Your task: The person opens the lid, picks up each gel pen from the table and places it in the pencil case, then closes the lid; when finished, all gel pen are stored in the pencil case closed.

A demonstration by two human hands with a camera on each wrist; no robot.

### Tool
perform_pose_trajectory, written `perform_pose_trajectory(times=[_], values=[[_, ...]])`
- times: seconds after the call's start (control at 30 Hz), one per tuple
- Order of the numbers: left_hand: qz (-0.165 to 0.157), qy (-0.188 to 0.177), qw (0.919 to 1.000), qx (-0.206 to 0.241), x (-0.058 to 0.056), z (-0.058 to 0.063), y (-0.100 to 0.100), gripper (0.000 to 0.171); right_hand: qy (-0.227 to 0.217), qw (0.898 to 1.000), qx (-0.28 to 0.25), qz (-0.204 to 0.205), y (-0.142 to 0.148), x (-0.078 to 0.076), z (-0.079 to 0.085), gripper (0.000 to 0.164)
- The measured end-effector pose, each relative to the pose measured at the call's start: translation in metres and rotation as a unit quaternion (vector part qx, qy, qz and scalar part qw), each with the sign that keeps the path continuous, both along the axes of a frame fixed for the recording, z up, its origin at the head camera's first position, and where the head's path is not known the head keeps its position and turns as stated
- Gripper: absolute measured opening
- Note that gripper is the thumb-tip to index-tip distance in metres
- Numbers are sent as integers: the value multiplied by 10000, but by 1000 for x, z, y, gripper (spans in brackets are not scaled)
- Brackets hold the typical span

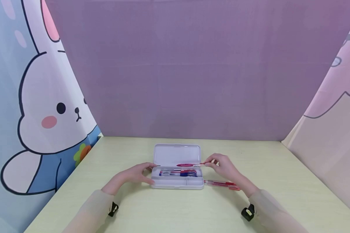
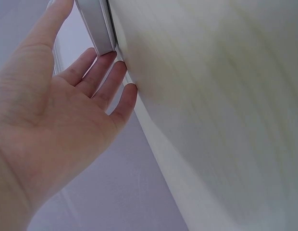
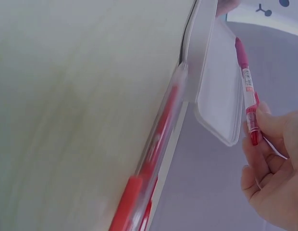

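A white pencil case (image 1: 177, 187) lies on the table with its lid (image 1: 177, 154) folded back. In its rear compartment are several pens (image 1: 178, 173), blue and red. My left hand (image 1: 135, 173) touches the case's left end, thumb near the front corner and fingers near the back; in the left wrist view the fingers (image 2: 103, 79) look fairly straight. Between thumb and fingers my right hand (image 1: 223, 166) pinches one end of a pink-and-red pen (image 3: 248, 89), held above the case near the hinge. More red pens (image 1: 221, 183) lie beside the case's right end.
The pale table (image 1: 175, 210) extends around the case. A purple cloth (image 1: 186, 71) rises behind the table's back edge. Printed curtains hang on both sides, the left curtain (image 1: 46, 106) showing a rabbit. The case's front has a narrow compartment (image 1: 169, 182) and a smaller one (image 1: 194, 182).
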State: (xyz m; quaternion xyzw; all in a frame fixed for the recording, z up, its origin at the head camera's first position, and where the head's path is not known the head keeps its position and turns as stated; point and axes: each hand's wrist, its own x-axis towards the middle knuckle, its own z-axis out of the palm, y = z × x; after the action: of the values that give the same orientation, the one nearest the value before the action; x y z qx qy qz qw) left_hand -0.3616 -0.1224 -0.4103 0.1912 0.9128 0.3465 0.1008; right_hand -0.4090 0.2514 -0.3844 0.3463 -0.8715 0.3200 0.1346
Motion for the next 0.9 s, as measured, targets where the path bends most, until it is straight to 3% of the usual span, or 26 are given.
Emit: perform_pose_trajectory(times=[0.5, 0.8, 0.9], values=[[60, 42, 9999, -97, 0, -1, 5, 75, -300, 9989, 268, 254, -29, -3, -4, 5], [52, 23, 9999, -88, -1, -1, 7, 75, -861, 9956, 358, -76, -43, 3, -1, 4], [9, 44, 10000, -71, 0, 0, 8, 75, -859, 9955, 397, -68, -47, 3, -2, 4]])
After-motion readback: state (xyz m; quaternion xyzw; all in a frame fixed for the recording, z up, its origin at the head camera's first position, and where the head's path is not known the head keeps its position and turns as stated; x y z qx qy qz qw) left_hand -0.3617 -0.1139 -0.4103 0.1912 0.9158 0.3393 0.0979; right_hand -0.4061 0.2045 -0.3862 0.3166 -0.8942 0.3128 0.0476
